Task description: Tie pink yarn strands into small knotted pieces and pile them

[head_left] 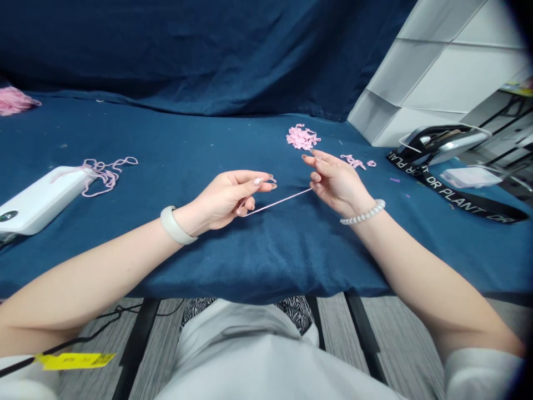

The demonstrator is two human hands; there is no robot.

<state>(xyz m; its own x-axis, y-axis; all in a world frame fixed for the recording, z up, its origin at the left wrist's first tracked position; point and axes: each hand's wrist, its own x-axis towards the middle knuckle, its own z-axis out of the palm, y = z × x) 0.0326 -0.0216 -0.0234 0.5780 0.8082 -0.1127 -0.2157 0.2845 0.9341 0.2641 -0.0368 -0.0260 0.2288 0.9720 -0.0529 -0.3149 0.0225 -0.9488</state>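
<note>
A thin pink strand of yarn runs taut between my two hands above the blue cloth. My left hand, with a pale band at its wrist, is closed on one end, thumb and forefinger pinched together. A short bit of yarn shows at those fingertips. My right hand, wearing a beaded bracelet, is closed on the other end, with its lower fingers curled in. Just beyond the right hand lies a heap of small pink yarn pieces. A smaller pink cluster rests to its right.
At left, loose yarn trails off a white device. A pink yarn bundle lies at the far left. White boxes, a lettered black strap and a black-and-silver object stand at right. The cloth's front edge is nearest me.
</note>
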